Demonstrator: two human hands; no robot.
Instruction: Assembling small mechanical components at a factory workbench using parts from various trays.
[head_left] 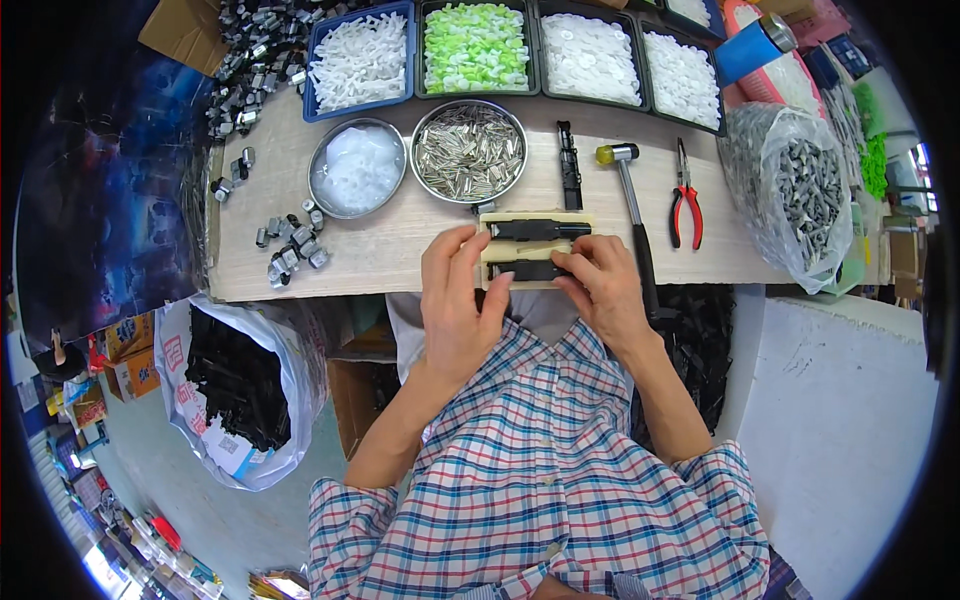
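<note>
Black plastic parts sit in the pale wooden jig point(536, 249), and from my remote seat I can't make out their detail: my left hand point(458, 300) covers the jig's near left corner, and my right hand point(600, 285) presses fingertips on the lower black part point(530, 270), pinching it as far as I can tell. The upper black part point(535, 230) lies free in its slot. The left hand rests flat against the jig's edge, fingers extended, gripping nothing.

The light wood-grain bench point(400, 250) ends at my lap; below left stands a white sack of black pieces point(240, 385) on a grey floor.

Two round metal bowls sit behind the jig: one of clear white bits point(357, 168), one of small metal pins point(468, 151). Behind them, trays hold white point(360, 60), green point(476, 46) and more white pieces point(590, 58). A mallet point(630, 190) and red-handled pliers point(685, 200) lie to the right.
</note>
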